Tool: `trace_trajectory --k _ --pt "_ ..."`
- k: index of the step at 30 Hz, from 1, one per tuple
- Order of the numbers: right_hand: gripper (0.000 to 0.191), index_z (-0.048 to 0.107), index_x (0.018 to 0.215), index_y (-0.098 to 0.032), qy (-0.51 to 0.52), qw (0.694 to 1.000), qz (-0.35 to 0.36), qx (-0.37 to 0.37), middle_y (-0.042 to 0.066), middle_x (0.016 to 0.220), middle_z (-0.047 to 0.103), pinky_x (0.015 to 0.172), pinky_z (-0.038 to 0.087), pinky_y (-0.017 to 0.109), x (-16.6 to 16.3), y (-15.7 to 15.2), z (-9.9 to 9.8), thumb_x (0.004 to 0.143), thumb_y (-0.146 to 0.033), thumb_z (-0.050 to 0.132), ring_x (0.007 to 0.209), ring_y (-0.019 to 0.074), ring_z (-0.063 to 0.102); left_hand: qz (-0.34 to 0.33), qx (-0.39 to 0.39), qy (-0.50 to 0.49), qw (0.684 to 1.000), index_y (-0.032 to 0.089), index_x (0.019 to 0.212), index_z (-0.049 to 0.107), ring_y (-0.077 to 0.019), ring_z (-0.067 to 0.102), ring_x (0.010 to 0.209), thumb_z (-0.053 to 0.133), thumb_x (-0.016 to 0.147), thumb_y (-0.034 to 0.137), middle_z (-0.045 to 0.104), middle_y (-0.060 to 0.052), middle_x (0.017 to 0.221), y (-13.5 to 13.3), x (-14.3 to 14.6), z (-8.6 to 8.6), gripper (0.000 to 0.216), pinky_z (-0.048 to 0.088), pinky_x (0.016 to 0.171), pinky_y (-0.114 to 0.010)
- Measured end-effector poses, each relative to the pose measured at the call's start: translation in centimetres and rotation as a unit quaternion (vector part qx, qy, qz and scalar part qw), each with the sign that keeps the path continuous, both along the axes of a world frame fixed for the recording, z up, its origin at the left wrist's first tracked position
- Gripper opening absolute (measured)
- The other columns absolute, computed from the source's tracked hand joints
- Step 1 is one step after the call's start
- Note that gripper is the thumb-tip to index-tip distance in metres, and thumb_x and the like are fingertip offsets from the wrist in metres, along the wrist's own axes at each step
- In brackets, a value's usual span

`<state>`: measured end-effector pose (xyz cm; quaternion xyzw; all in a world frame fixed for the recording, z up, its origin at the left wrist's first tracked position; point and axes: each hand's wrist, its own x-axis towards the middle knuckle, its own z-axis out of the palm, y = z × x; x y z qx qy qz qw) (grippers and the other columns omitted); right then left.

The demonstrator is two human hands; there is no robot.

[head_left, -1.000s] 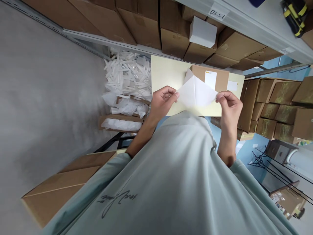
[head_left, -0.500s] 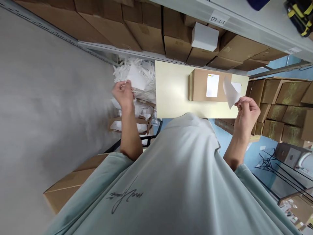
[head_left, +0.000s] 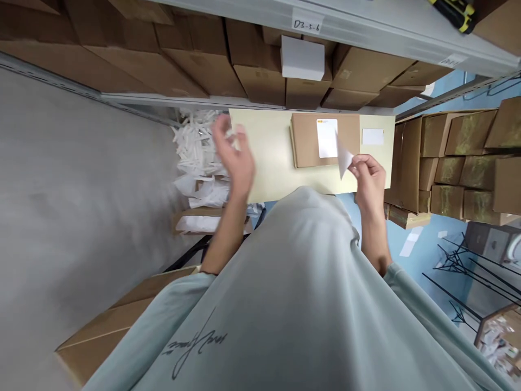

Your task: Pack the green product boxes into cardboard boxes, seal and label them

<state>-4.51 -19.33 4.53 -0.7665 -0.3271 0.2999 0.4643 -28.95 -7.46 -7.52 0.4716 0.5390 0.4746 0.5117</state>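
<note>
My right hand (head_left: 368,176) pinches a small white paper piece (head_left: 344,158) just above the near edge of a pale yellow table (head_left: 271,141). A flat brown cardboard package (head_left: 305,141) with a white label (head_left: 326,138) lies on the table beyond it, and a second white label (head_left: 372,136) lies to its right. My left hand (head_left: 235,155) is blurred by motion, fingers spread, holding nothing, between the table's left edge and a heap of white paper strips (head_left: 195,146).
Brown cartons (head_left: 260,81) fill a shelf behind the table, with a white box (head_left: 302,58) among them. More cartons (head_left: 468,163) are stacked at right. A cardboard box (head_left: 106,326) sits at lower left. Black wire racks (head_left: 459,271) stand on the blue floor.
The white sheet held by both hands came apart. My left hand carried one piece to the strip heap, let it go and swings back. My right hand moved left with its piece.
</note>
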Motion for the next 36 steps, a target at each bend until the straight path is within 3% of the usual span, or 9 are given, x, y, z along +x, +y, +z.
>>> trace_trajectory --k 1,4,8,15,20,25,30,36 --pt "0.025 0.069 0.088 -0.025 0.022 1.000 0.015 -0.009 -0.001 0.086 0.068 0.085 0.059 0.033 -0.2 -0.1 -0.2 0.096 -0.049 0.073 0.084 0.0163 0.067 0.031 0.043 0.026 0.998 0.025 0.147 0.064 -0.0307 0.057 0.153 0.063 0.109 0.071 0.064 -0.016 0.158 -1.3 2.3 0.4 0.059 0.044 0.131 -0.055" --pt "0.031 0.067 0.087 -0.025 0.073 0.994 0.076 -0.034 -0.001 0.083 0.066 0.078 0.057 0.032 -0.2 -0.4 -0.5 0.097 -0.053 0.074 0.081 0.0162 0.066 -0.031 0.125 0.052 0.990 0.026 0.152 0.061 -0.0328 0.053 0.160 0.055 0.110 0.077 0.062 -0.016 0.162 -5.1 9.1 2.5 0.066 0.037 0.137 -0.055" --pt "0.037 0.066 0.088 -0.026 0.123 0.981 0.143 -0.045 -0.001 0.082 0.064 0.073 0.054 0.031 1.9 -1.0 -0.7 0.099 -0.060 0.073 0.080 0.0168 0.066 -0.084 0.110 0.078 0.987 0.027 0.153 0.063 -0.0367 0.049 0.164 0.055 0.107 0.081 0.062 -0.016 0.163 -7.7 14.6 4.4 0.071 0.034 0.139 -0.057" --pt "0.032 0.063 0.085 -0.026 0.192 0.976 0.097 -0.033 -0.002 0.080 0.063 0.072 0.052 0.030 10.8 -2.3 -1.6 0.098 -0.054 0.073 0.077 0.0155 0.063 -0.054 0.012 0.074 0.996 0.029 0.148 0.065 -0.0309 0.058 0.158 0.047 0.108 0.084 0.067 -0.015 0.158 -8.2 17.9 3.6 0.070 0.043 0.135 -0.049" --pt "0.027 0.065 0.087 -0.026 0.206 0.972 0.105 -0.040 -0.001 0.083 0.064 0.075 0.054 0.031 15.9 -2.5 -1.9 0.099 -0.049 0.075 0.079 0.0159 0.064 -0.062 -0.041 0.066 0.995 0.031 0.146 0.067 -0.0292 0.062 0.155 0.046 0.105 0.089 0.070 -0.013 0.157 -9.2 21.6 4.4 0.074 0.052 0.127 -0.043" --pt "0.035 0.066 0.089 -0.026 0.216 0.960 0.176 -0.042 0.000 0.086 0.066 0.080 0.056 0.033 16.8 -1.9 -1.7 0.104 -0.056 0.072 0.086 0.0176 0.066 -0.053 -0.067 0.037 0.996 0.034 0.147 0.067 -0.0289 0.058 0.159 0.046 0.109 0.084 0.066 -0.011 0.163 -10.4 24.7 5.3 0.067 0.049 0.131 -0.047" --pt "0.041 0.069 0.093 -0.025 0.236 0.936 0.255 -0.058 0.000 0.089 0.068 0.084 0.057 0.033 16.1 -1.4 -1.1 0.104 -0.064 0.074 0.092 0.0184 0.067 -0.028 -0.039 0.043 0.998 0.035 0.152 0.065 -0.0300 0.052 0.164 0.051 0.108 0.083 0.064 -0.009 0.167 -11.8 26.4 4.7 0.066 0.040 0.138 -0.048" --pt "0.035 0.069 0.093 -0.025 0.184 0.949 0.254 -0.035 0.000 0.092 0.069 0.086 0.057 0.033 16.5 -1.6 -0.3 0.106 -0.058 0.073 0.092 0.0174 0.068 -0.012 -0.022 0.006 1.000 0.038 0.152 0.063 -0.0302 0.054 0.162 0.054 0.107 0.083 0.061 -0.007 0.169 -11.8 25.9 3.8 0.064 0.041 0.138 -0.051"
